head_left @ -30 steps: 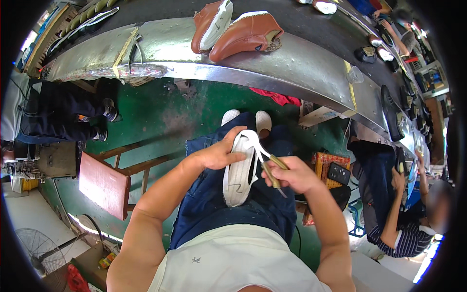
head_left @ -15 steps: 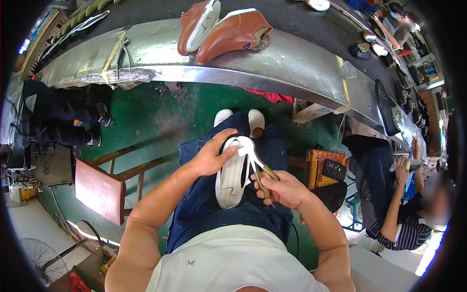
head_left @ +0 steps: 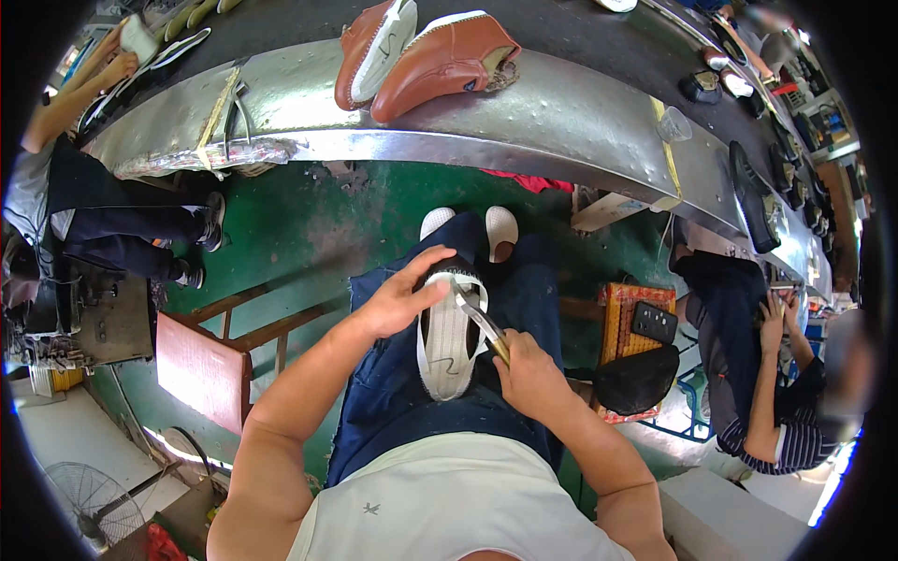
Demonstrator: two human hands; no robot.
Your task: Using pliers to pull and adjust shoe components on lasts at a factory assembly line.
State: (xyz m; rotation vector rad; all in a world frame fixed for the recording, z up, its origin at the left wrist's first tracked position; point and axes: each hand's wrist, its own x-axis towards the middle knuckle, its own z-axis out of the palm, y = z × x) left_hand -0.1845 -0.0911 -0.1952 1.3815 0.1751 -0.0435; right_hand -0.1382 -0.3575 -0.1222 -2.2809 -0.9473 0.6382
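A shoe upper on a last (head_left: 447, 360) lies across my lap with its pale underside up and its dark toe away from me. White edging runs round its sides. My left hand (head_left: 402, 301) is wrapped over the toe end, thumb pressed on the underside. Closed round the handles of metal pliers (head_left: 481, 321) is my right hand (head_left: 531, 374); the jaws touch the shoe's toe rim beside my left thumb. Whether the jaws pinch any material is too small to see.
Ahead stands a metal-edged workbench (head_left: 309, 145) carrying a pair of brown shoes (head_left: 440, 70). A red-topped stool (head_left: 201, 371) is at left. To the right, a phone (head_left: 654, 323) and black bag (head_left: 636, 381) rest on a woven seat. Co-workers sit on both sides.
The pliers have swung to the toe rim and my right hand has turned over, closing on the handles. The loose white strip no longer stands out. A co-worker's hands now hold a shoe at upper left.
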